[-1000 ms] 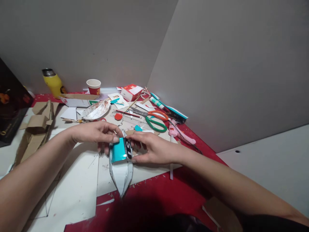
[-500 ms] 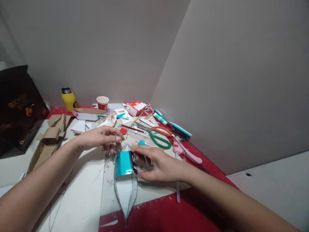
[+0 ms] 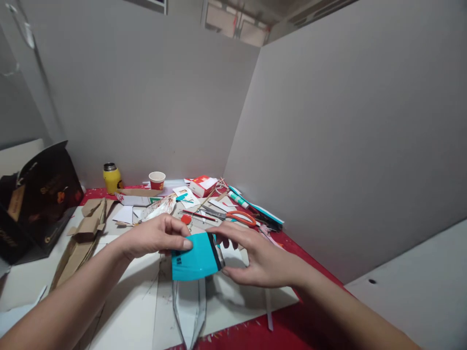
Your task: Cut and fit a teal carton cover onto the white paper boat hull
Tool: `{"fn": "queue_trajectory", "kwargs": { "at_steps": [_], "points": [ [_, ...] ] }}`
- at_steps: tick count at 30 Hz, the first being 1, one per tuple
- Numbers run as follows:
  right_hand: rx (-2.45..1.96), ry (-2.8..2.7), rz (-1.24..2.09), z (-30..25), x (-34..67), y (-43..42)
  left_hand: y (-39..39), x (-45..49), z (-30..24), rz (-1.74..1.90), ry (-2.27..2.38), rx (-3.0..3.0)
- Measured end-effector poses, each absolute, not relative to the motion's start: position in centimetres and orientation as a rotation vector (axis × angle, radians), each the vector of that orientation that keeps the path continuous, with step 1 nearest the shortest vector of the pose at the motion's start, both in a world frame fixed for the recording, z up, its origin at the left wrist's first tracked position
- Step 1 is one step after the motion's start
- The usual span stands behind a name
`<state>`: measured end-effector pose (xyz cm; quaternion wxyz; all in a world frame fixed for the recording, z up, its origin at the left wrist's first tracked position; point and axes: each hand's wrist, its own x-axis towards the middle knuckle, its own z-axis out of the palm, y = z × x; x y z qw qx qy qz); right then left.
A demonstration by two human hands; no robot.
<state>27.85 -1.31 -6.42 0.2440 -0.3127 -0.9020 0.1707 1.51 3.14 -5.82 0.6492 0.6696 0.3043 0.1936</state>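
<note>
A bent piece of teal card (image 3: 200,257) with a black edge is between my two hands. My left hand (image 3: 155,237) pinches its upper left edge, thumb on top. At the right end, the fingers and thumb of my right hand (image 3: 255,253) grip the black edge. Below the card lies a white boat-shaped piece (image 3: 188,308) with raised sides and a pointed near end; its far end is hidden. Beyond my right hand are scissors (image 3: 241,218) with an orange handle, partly covered by that hand.
Behind my hands lie pencils (image 3: 200,215), a red and white box (image 3: 203,185) and a glue tube (image 3: 238,199). A paper cup (image 3: 157,181) and yellow bottle (image 3: 111,180) stand at the back. Folded brown cardboard (image 3: 78,243) and a black bag (image 3: 44,204) are left. Grey panels enclose the table.
The teal card has come up off the boat-shaped piece and turned. My left hand has moved onto it and now pinches it. The camera view has tilted upward.
</note>
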Motion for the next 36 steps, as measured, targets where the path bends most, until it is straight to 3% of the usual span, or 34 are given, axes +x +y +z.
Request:
{"fn": "queue_trajectory", "kwargs": {
  "at_steps": [5,9,14,26,36],
  "points": [
    [-0.902,-2.037,0.39,-6.7,27.5,-2.0,2.1,2.7,-5.6,0.727,0.714,1.472],
    [-0.9,-1.621,0.561,-7.6,26.3,-3.1,1.4,3.5,-5.7,0.918,0.737,1.44],
    [-0.797,-1.658,0.708,-8.5,24.6,-3.9,0.2,4.7,-5.9,0.955,0.718,1.405],
    [-0.949,-1.542,0.458,-11.2,25.8,-3.1,-1.1,6.7,-7.0,1.061,0.774,1.384],
    [-1.014,-1.462,0.268,-12.2,25.3,-3.4,4.4,-4.5,-2.1,0.96,1.737,1.933]
  ]
}}
